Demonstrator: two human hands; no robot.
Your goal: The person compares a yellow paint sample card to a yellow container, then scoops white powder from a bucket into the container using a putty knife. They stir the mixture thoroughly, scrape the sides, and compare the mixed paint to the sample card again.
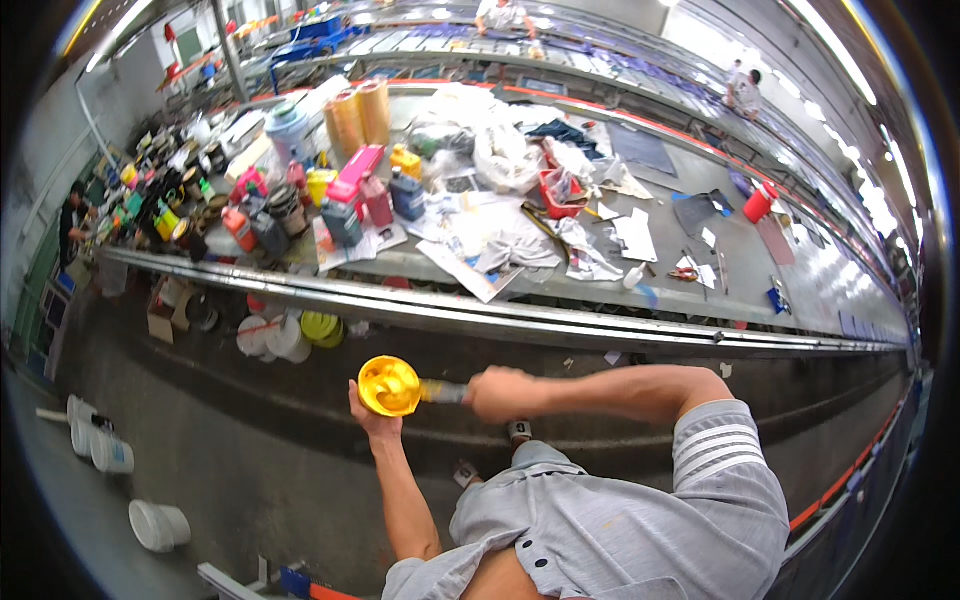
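Observation:
A round yellow tub with thick yellow paint inside is held up over the walkway. My left hand grips the tub's side from below left, its fingers partly hidden behind it. Closed in a fist, my right hand holds a flat scraper sideways. The scraper's yellow-smeared end meets the tub's right rim, and its tip cannot be told from the paint. My right hand looks slightly blurred.
Ahead runs a long metal-edged table with bottles of ink, white rags, papers, a red basket and a red canister. White buckets stand on the floor at left. More buckets sit under the table. Other people work farther off.

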